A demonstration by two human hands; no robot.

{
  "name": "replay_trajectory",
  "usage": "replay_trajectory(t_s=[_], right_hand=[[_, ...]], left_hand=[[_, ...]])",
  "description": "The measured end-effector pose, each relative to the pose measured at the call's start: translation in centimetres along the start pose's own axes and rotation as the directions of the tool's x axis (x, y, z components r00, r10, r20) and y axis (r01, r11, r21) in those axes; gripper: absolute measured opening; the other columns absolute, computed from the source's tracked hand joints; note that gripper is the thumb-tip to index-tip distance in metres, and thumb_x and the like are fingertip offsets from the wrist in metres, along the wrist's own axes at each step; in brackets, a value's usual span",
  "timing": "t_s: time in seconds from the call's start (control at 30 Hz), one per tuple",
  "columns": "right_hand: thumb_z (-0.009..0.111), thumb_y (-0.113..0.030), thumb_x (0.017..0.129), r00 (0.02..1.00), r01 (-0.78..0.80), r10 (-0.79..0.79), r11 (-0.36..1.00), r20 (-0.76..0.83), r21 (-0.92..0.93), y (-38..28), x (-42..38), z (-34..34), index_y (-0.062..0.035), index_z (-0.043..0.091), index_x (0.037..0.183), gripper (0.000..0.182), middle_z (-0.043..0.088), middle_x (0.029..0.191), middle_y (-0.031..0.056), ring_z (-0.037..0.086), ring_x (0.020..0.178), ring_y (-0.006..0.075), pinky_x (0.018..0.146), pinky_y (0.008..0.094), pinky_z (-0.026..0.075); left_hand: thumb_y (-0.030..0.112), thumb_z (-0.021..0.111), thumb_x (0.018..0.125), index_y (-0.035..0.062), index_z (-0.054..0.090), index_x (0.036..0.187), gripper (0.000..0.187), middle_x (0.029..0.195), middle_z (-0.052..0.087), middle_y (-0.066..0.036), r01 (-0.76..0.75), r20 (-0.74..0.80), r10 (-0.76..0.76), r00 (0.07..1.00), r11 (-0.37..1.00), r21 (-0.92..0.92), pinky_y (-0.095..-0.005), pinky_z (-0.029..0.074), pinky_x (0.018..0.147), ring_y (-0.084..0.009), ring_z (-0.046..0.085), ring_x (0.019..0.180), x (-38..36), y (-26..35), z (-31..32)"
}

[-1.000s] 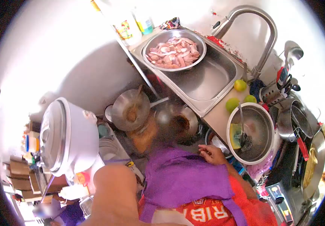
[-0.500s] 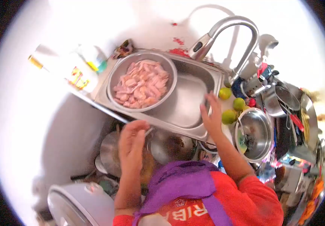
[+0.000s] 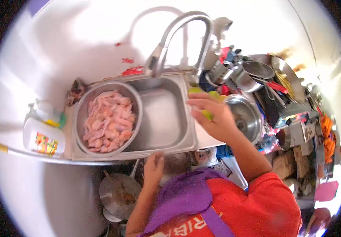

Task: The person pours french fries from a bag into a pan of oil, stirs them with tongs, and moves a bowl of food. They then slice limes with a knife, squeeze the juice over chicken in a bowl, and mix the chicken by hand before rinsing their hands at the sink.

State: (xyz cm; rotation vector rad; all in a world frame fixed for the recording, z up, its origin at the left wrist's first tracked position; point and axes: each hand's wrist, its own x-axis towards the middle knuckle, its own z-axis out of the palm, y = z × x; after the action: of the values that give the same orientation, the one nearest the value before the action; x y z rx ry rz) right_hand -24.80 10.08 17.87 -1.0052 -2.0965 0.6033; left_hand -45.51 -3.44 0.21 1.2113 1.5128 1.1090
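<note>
A wide metal basin (image 3: 137, 104) heaped with pale pink raw chicken pieces (image 3: 109, 120) rests over the left part of the steel sink (image 3: 192, 132). My right hand (image 3: 214, 116) is held above the counter just right of the sink, fingers stretched out and nothing visibly in them. Beneath and behind it are green-yellow limes (image 3: 195, 90), partly hidden by the fingers. My left hand (image 3: 153, 169) is low by the sink's front edge, slightly blurred, its fingers loosely apart and holding nothing I can see. A curved faucet (image 3: 186, 17) rises behind the sink.
A steel bowl (image 3: 253, 118) stands right of my right hand. Beyond it are pots, a strainer (image 3: 258, 69) and a red-handled utensil (image 3: 277, 87). A white labelled container (image 3: 44, 136) stands at the left. Below the counter is a pan (image 3: 119, 193).
The view has swung right, so the sink and basin appear further left. My right hand has moved from over the sink's right edge to the limes. My left hand has dropped toward my body.
</note>
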Motion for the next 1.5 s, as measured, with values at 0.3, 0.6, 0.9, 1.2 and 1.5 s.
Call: replay_trajectory(t_s=[0.3,0.6,0.9,1.2,1.5], right_hand=[[0.065,-0.015,0.079,0.579,-0.651,0.432,0.756,-0.691,-0.073,16.9,-19.8,-10.8,-0.0051,0.044,0.125,0.051,0.049,0.126,0.0146,0.048,0.113,0.0295,0.096,0.0411,0.037],[0.057,-0.010,0.079,0.380,-0.502,0.925,0.187,0.022,0.845,15.8,-21.1,-7.6,0.0011,0.046,0.119,0.043,0.058,0.103,0.0117,0.057,0.090,0.0223,0.076,0.0384,0.048],[0.059,-0.008,0.075,0.393,-0.535,0.919,0.260,-0.035,0.804,14.6,-27.0,-13.3,0.0018,0.049,0.117,0.045,0.061,0.099,0.0098,0.059,0.087,0.0200,0.077,0.0337,0.048],[0.050,-0.003,0.073,0.169,-0.476,0.984,0.138,-0.064,0.869,18.8,-43.7,-18.6,0.0029,0.050,0.113,0.040,0.061,0.093,0.0117,0.061,0.080,0.0234,0.068,0.0357,0.053],[0.045,-0.005,0.072,-0.376,-0.275,0.887,0.168,-0.267,0.947,44.1,-57.5,-6.0,-0.0070,0.047,0.111,0.039,0.056,0.096,0.0128,0.060,0.077,0.0298,0.060,0.0483,0.054]], left_hand=[[0.015,0.053,0.088,-0.0007,0.056,0.105,0.024,0.097,0.060,-0.011,-0.102,0.192,0.106,0.976,0.994,-0.029,-0.0296,0.043,0.083,-0.0175,0.056,0.092,4.0,2.5,6.8],[0.011,0.052,0.087,-0.0002,0.056,0.107,0.023,0.098,0.060,-0.012,-0.277,0.344,0.215,0.914,0.950,0.144,-0.0315,0.045,0.082,-0.0212,0.057,0.091,7.3,6.3,13.6],[0.012,0.052,0.089,0.0012,0.055,0.106,0.021,0.097,0.059,-0.009,-0.214,0.361,0.140,0.922,0.961,0.175,-0.0304,0.044,0.083,-0.0179,0.057,0.091,7.8,6.7,14.5],[0.010,0.053,0.090,-0.0006,0.054,0.106,0.019,0.096,0.058,-0.008,-0.206,0.326,0.136,0.935,0.960,0.190,-0.0274,0.043,0.083,-0.0143,0.055,0.089,8.5,5.8,15.2],[0.009,0.052,0.088,-0.0005,0.056,0.103,0.018,0.095,0.060,-0.010,-0.257,0.231,0.187,0.955,0.910,0.325,-0.0289,0.045,0.080,-0.0169,0.058,0.087,8.7,7.5,16.4]])
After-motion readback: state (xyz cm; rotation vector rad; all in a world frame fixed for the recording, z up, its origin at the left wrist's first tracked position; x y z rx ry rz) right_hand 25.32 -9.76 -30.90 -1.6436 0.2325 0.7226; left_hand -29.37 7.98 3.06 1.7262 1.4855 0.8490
